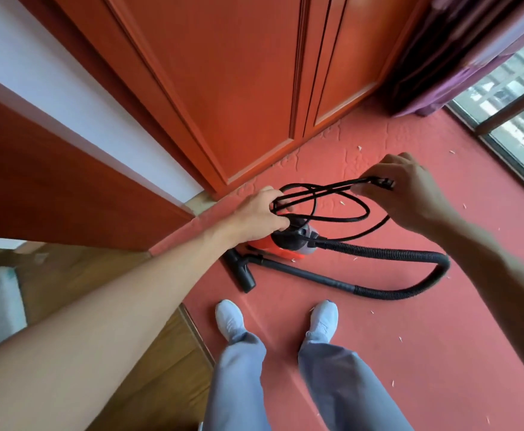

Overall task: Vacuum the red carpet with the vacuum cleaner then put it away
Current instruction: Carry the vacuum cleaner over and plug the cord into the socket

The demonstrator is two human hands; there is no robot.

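Pretty early days here I reckon, because the red carpet (410, 337) is wearing a scatter of little white bits (401, 339) all over, so the actual vacuuming is looking not yet done and the putting away is waiting behind that. Going from the left: the wood floor (130, 321) is running along the carpet's left edge, then the left hand (260, 213) is curling its fingers round one end of the black power cord (322, 190), right above the vacuum cleaner (288, 244). The vacuum cleaner is sitting on the carpet near its far left corner, just beside the foot of the wardrobe doors (238, 88), with its floor nozzle (242, 272) lying at the carpet's left edge. The cord is stretching across to the right hand (410, 191), which is pinching the other end of the bundle, and slack loops are hanging between. Whether the cord is being unwound or wound I can't tell, but the mess is making me guess unwinding. The hose (378, 251) is looping out right and back. Count: one vacuum cleaner, one hose, one nozzle, one cord in a few loops, two hands both holding it, two white shoes (229, 318), and at least ten bits that I'm picking out. The curtain (459, 51) and window (518, 98) are sitting along the right edge.
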